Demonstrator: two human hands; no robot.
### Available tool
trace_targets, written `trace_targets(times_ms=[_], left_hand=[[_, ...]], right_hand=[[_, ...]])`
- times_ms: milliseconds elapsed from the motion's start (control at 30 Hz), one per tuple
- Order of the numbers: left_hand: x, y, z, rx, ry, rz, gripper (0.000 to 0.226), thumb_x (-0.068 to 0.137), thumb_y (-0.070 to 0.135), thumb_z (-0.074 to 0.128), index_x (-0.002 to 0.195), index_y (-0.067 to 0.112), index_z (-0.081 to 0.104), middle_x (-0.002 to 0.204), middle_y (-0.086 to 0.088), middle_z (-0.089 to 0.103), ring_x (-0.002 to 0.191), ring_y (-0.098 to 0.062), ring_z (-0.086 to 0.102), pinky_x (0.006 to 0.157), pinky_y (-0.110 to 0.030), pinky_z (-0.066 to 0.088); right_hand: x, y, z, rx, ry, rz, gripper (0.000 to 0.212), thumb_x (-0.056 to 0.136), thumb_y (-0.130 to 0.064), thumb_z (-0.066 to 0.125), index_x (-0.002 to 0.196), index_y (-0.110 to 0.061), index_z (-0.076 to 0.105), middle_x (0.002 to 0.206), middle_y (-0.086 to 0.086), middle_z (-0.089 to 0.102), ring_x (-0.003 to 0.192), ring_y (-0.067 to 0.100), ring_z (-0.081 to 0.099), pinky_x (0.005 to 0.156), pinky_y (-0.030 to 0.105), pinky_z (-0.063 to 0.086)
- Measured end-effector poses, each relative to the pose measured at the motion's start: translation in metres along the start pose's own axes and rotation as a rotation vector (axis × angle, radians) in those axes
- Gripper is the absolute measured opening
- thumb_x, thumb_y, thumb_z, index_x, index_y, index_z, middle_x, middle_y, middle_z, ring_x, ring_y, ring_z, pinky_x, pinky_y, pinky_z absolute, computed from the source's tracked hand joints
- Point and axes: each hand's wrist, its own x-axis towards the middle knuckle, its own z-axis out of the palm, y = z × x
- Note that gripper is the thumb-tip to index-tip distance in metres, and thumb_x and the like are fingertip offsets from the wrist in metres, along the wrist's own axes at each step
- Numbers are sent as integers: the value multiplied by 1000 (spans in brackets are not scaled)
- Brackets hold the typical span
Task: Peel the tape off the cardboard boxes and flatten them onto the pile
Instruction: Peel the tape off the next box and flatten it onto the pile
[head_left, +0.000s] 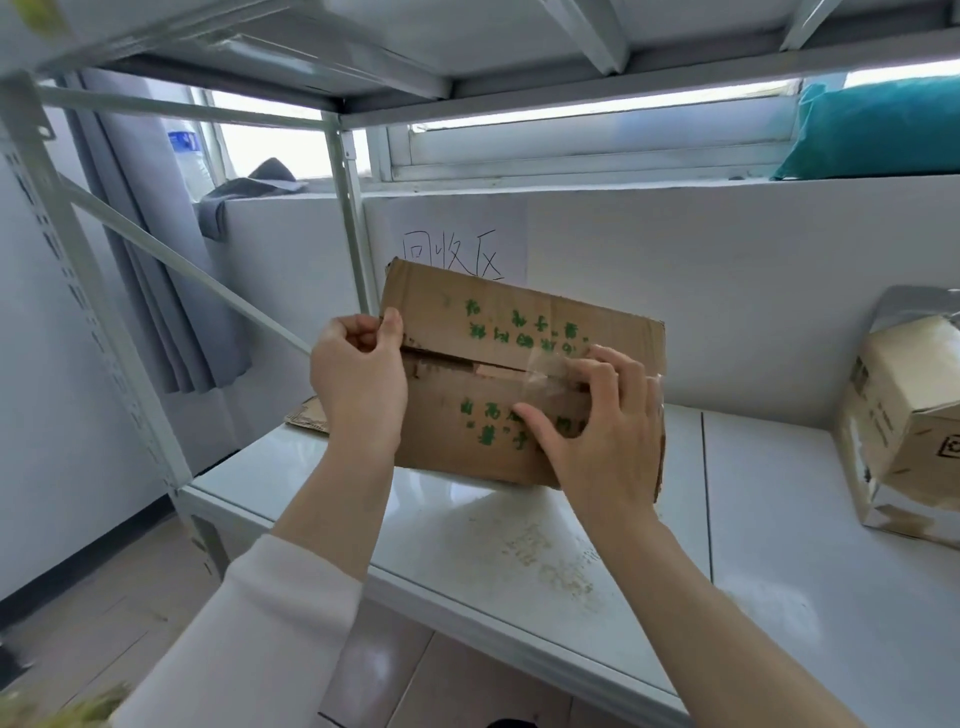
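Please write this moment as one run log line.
left hand: grips box edge | right hand: fingers on tape at seam | box: on shelf

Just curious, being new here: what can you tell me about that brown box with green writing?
The cardboard box is brown, worn, printed with green characters, tipped up on the white shelf, flap seam facing the camera. The seam gapes at left; clear tape covers its right part. The left hand pinches its left edge; the right hand presses on the taped front.

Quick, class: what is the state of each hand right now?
Left hand: pinching the brown cardboard box at its left edge.
Right hand: fingers curled on clear tape; grip unclear.
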Motion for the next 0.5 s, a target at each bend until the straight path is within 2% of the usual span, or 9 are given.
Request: trace_targets(times_ms=[67, 133, 200, 233, 300, 367, 433, 500], left_hand=[[-1, -3, -4, -16, 21, -12, 22, 89, 27, 60, 71, 24, 48, 68, 9, 47, 60, -4, 45, 60, -14, 37], [2, -9, -10, -39, 57, -48, 24, 89, 26, 60, 70, 24, 47, 67, 8, 47, 60, -4, 45, 60, -14, 38], [8, -16, -18, -78, 79, -100, 23, 89, 26, 60, 70, 23, 48, 68, 7, 48, 61, -6, 46, 63, -17, 39], [9, -19, -21, -91, 83, -123, 22, 89, 27, 60, 71, 23, 48, 70, 7, 49, 63, -6, 47, 65, -18, 40], [10, -24, -23, -100, 84, -143, 21, 89, 28, 60, 72, 24, 49, 72, 7, 50, 65, -6, 48, 68, -20, 41], [8, -26, -22, -107, 83, -147, 21, 89, 28, 60, 72, 25, 49, 73, 7, 50, 66, -7, 48, 71, -23, 42], [7, -26, -20, -116, 79, -151, 21, 89, 28, 60, 72, 25, 48, 73, 7, 51, 66, -7, 48, 73, -25, 43], [5, -27, -19, -123, 76, -148, 22, 89, 28, 60, 71, 25, 48, 73, 7, 50, 65, -7, 47, 74, -26, 43]], right_hand=[[5, 2, -3, 83, 40, 48, 24, 79, -33, 67, 88, -12, 62, 102, 4, 59, 91, 18, 52, 77, 26, 46], [13, 15, -15, 188, 83, 243, 3, 87, -16, 61, 87, -15, 57, 94, 3, 60, 84, 19, 58, 68, 21, 45], [16, 35, -27, 202, 142, 431, 10, 90, -11, 55, 97, -16, 53, 96, 4, 59, 83, 22, 60, 66, 21, 39], [15, 42, -31, 151, 158, 441, 16, 89, -9, 54, 104, -15, 51, 96, 4, 56, 85, 23, 60, 69, 22, 37], [12, 46, -31, 54, 164, 365, 31, 87, 1, 53, 114, -14, 52, 96, 5, 51, 88, 21, 55, 71, 24, 37], [5, 35, -23, 20, 149, 191, 42, 80, 7, 52, 116, -14, 57, 99, 8, 55, 89, 15, 47, 74, 21, 37], [-1, 25, -12, -44, 116, -18, 34, 79, -9, 58, 112, -13, 62, 109, 9, 61, 95, 15, 40, 83, 17, 31], [-3, 22, -2, -74, 102, -45, 33, 77, -35, 64, 105, -17, 66, 114, 8, 58, 102, 18, 37, 90, 19, 29]])
